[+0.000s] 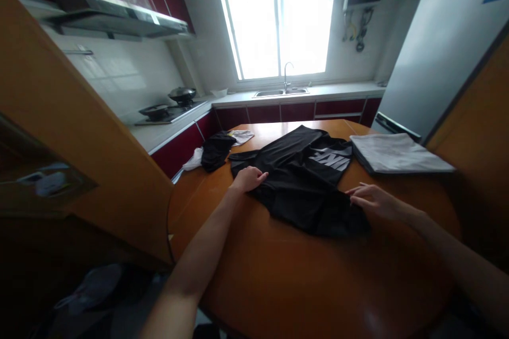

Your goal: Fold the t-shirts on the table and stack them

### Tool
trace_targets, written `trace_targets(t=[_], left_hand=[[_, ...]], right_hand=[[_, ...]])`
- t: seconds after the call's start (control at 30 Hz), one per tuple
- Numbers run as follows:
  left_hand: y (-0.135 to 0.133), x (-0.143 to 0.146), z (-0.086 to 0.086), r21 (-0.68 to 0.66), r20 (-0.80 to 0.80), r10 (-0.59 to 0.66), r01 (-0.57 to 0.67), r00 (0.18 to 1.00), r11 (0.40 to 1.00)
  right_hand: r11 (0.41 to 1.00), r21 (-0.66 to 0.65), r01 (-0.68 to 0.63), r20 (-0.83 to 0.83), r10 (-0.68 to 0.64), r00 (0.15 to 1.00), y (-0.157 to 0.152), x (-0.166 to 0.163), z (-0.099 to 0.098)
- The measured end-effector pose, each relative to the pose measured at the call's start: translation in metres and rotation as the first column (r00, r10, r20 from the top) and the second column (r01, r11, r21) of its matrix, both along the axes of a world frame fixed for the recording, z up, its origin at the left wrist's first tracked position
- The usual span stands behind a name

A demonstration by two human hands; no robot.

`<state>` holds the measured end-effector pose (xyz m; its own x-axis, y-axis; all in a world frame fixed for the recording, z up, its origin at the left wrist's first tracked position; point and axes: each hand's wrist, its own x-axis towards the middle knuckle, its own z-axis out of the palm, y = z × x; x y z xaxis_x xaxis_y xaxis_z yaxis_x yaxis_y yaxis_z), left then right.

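A black T-shirt [294, 180] with large grey lettering lies partly folded over and wrinkled on the wooden table [302, 275]. At its left edge, my left hand [249, 178] is closed on the fabric, with the thumb pointing right and the other fingertips hidden. My right hand [371, 201] is at the shirt's right side, thumb and fingers pinching the cloth near a dark corner that hangs toward me.
Folded light-grey cloth [400, 152] is stacked at the table's right. Black clothing [218, 151] and white pieces lie bunched at the far left edge. Beyond stand a counter with a sink [281, 92], a stove with pans [182, 94] and a fridge [441, 53].
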<state>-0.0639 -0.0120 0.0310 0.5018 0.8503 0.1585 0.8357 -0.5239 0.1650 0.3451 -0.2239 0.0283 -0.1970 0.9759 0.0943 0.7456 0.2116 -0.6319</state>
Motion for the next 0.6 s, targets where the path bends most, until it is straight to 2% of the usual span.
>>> trace_targets(t=[0.07, 0.17, 0.23, 0.3, 0.4, 0.47, 0.6], left_hand=[[-0.002, 0.004, 0.000, 0.034, 0.058, -0.006, 0.004, 0.998, 0.999], [0.006, 0.000, -0.009, 0.130, 0.172, -0.012, -0.011, 0.985, 0.991], [0.015, -0.007, -0.019, 0.100, 0.161, -0.003, -0.013, 0.987, 0.995], [0.022, -0.013, -0.029, 0.012, 0.082, 0.034, -0.035, 0.996, 0.999], [0.027, -0.016, -0.037, -0.079, -0.028, 0.080, -0.082, 0.996, 0.993], [0.024, -0.015, -0.037, -0.094, -0.064, 0.092, -0.098, 0.994, 0.991], [0.003, -0.016, -0.034, -0.094, -0.131, 0.129, -0.142, 0.983, 0.985]], right_hand=[[0.989, 0.080, 0.124, 0.024, -0.126, 0.992, 0.001, 0.001, 0.003], [0.927, 0.252, 0.277, -0.014, -0.283, 0.959, 0.003, -0.026, 0.004], [0.906, 0.321, 0.277, -0.022, -0.285, 0.958, 0.003, -0.057, -0.005], [0.907, 0.350, 0.234, 0.021, -0.258, 0.966, 0.001, -0.089, -0.019], [0.935, 0.306, 0.178, 0.179, -0.240, 0.954, -0.004, -0.122, -0.043], [0.957, 0.246, 0.155, 0.269, -0.221, 0.938, -0.008, -0.128, -0.053], [0.979, 0.174, 0.107, 0.338, -0.161, 0.927, -0.014, -0.117, -0.051]])
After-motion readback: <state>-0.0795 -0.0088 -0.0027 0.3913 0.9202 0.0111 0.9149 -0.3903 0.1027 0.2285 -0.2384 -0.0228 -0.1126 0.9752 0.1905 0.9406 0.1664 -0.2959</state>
